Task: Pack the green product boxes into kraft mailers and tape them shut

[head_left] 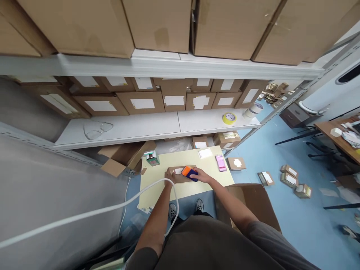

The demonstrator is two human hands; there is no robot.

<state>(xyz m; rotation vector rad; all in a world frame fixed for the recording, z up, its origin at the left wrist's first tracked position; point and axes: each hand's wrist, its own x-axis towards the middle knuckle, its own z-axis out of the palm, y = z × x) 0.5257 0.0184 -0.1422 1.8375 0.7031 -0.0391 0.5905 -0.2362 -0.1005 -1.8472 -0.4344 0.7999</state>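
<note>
On the pale yellow table (157, 193) lies a small cardboard box (184, 179) with a white label on its top. My left hand (170, 175) grips the left end of this box. An orange-and-dark-blue block-shaped item (189, 173) is held in my right hand (201, 175), over the label and the box's right half. Whether it touches the label I cannot tell. A green-and-white carton (152, 158) with its top open stands at the table's back left. Toward the right lie a pink item (221, 163), blurred out, and white paper (205, 153).
A white cable (98, 213) arcs across from the left to near my left wrist. The shelf (157, 125) behind holds labelled boxes, yellow tape (229, 118) and glasses (98, 129). An open carton (250, 202) stands right; small boxes (289, 180) lie on the floor.
</note>
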